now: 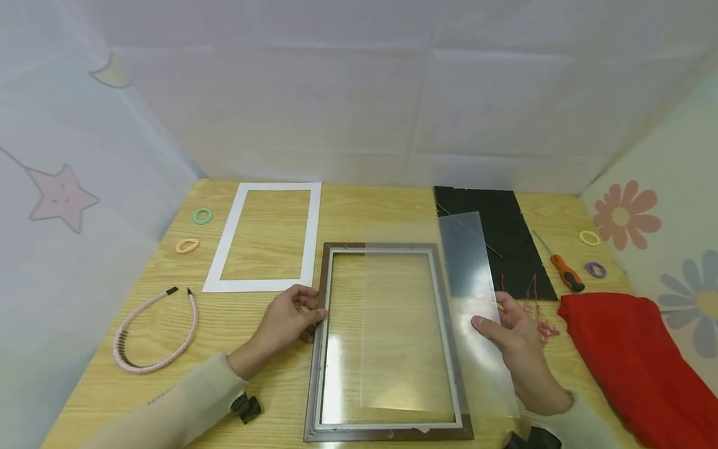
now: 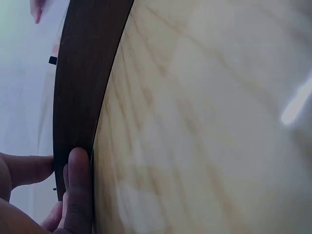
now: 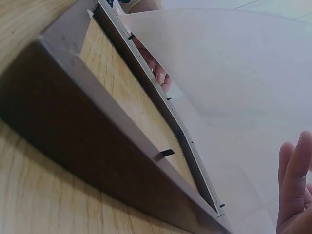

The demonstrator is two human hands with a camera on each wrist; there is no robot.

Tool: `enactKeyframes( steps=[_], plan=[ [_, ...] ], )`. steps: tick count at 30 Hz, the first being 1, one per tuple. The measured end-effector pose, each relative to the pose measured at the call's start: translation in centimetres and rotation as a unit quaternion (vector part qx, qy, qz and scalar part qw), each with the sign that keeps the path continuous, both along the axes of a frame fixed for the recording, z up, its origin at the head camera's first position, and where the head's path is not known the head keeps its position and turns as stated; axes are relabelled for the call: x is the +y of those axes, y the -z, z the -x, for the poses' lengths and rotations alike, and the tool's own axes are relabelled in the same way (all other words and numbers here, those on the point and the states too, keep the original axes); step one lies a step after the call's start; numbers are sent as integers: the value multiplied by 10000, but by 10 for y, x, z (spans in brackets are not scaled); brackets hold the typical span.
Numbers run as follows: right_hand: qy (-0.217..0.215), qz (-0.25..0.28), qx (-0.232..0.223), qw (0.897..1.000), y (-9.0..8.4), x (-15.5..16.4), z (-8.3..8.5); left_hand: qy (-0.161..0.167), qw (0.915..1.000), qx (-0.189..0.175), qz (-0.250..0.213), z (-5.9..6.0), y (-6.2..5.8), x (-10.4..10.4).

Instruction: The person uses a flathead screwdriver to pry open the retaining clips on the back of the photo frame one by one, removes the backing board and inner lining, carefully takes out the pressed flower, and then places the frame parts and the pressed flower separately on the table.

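A brown picture frame (image 1: 348,434) with a pale inner lip lies on the wooden table. My left hand (image 1: 288,318) grips its left rail, thumb on top and fingers against the outer side (image 2: 78,190). Small dark tabs (image 3: 168,152) stick out along the rails in the right wrist view. My right hand (image 1: 516,343) pinches a clear plastic sheet (image 1: 465,268) near its right edge, thumb on top. Held above the frame, the sheet overlaps its right part and extends beyond the right rail. In the right wrist view the right fingers (image 3: 292,190) show behind the sheet.
Behind and left lies a white mat border (image 1: 310,249), with a headband (image 1: 194,318) and hair ties nearby. A black board (image 1: 505,218) bearing a thin rod, pink flower sprigs (image 1: 545,330), an orange screwdriver (image 1: 566,272) and a red cloth (image 1: 622,349) lie on the right.
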State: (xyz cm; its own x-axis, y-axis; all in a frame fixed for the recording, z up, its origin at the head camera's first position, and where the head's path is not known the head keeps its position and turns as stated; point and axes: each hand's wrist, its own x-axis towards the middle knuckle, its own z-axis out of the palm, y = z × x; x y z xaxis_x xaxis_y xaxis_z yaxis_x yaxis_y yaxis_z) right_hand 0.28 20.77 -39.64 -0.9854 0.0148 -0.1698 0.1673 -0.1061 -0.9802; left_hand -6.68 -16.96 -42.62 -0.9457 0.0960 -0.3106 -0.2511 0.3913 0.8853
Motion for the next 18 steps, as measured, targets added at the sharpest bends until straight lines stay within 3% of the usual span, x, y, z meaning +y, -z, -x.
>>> enactKeyframes(
  steps=[8, 15, 18],
  plan=[
    [226, 124, 106, 9996, 4, 0, 4, -161, 9999, 36, 44, 2, 2, 2],
    [375, -4, 59, 9993, 2, 2, 6, -4, 9993, 74, 379, 3, 0, 4],
    [221, 277, 550, 9979, -6, 4, 10, 35, 9981, 167, 590, 2, 0, 3]
  ],
)
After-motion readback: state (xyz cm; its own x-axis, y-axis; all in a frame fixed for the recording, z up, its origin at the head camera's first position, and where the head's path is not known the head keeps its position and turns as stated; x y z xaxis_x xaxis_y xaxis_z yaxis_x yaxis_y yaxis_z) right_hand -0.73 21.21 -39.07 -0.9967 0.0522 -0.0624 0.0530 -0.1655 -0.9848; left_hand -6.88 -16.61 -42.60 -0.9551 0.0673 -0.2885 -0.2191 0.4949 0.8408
